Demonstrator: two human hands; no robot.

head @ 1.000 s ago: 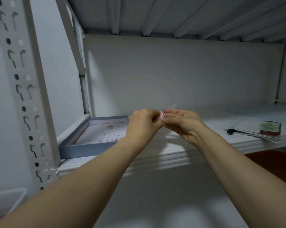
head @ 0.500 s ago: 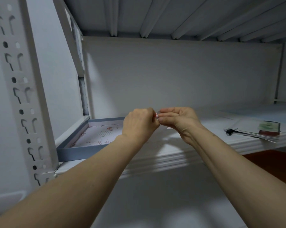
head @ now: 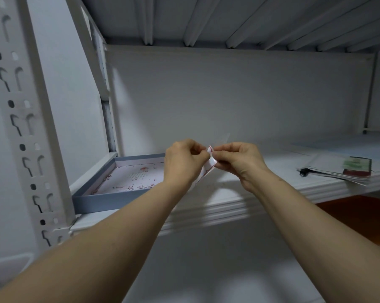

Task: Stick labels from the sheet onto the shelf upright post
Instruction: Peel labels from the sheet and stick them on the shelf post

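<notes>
At frame centre, a small white label sheet point(head: 209, 166) with red markings is pinched between the curled fingers of the left hand point(head: 183, 162) and right hand point(head: 239, 162). The perforated upright post point(head: 25, 132) is seen along the left edge, well apart. A grey tray point(head: 97, 200) is noted on the shelf point(head: 228, 206), left of the hands.

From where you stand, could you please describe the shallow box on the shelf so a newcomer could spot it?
Find the white slotted upright post at the left and the shelf board it carries. The shallow box lies on the board's left end, beside the post. Unlike the paper stack farther right, it has grey-blue walls and a white floor speckled red.
</notes>
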